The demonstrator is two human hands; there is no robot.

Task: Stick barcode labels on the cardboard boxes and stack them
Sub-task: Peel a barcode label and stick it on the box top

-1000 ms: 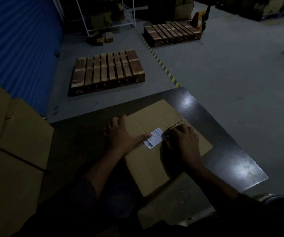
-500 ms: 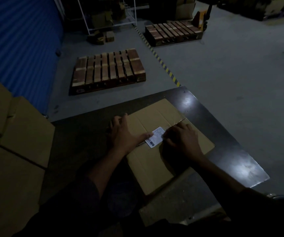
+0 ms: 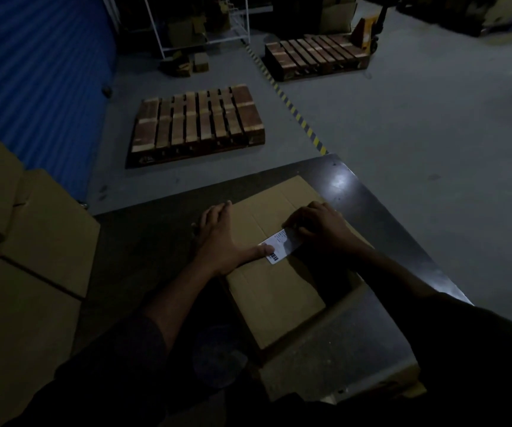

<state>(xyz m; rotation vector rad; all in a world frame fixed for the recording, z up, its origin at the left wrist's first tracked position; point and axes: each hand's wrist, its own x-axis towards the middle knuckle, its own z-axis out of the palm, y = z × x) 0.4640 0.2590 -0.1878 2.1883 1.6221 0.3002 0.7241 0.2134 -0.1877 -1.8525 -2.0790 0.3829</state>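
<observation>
1. A flat cardboard box (image 3: 279, 291) lies on the dark counter (image 3: 156, 241) at lower centre of the frame.
2. The left hand (image 3: 224, 241) rests flat on the box's left edge, fingers released, thumb pressing the barcode label (image 3: 279, 248).
3. The right hand (image 3: 319, 224) presses the label's upper right end with bent fingers, grasping nothing.
4. Stacked boxes (image 3: 33, 272) stand at the left; a wooden pallet (image 3: 196, 121) lies on the floor above.

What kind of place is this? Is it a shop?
Probably a warehouse, not a shop: wooden pallets lie on a bare concrete floor, a yellow pallet jack stands farther back, and plain cardboard boxes are piled beside the table.
</observation>
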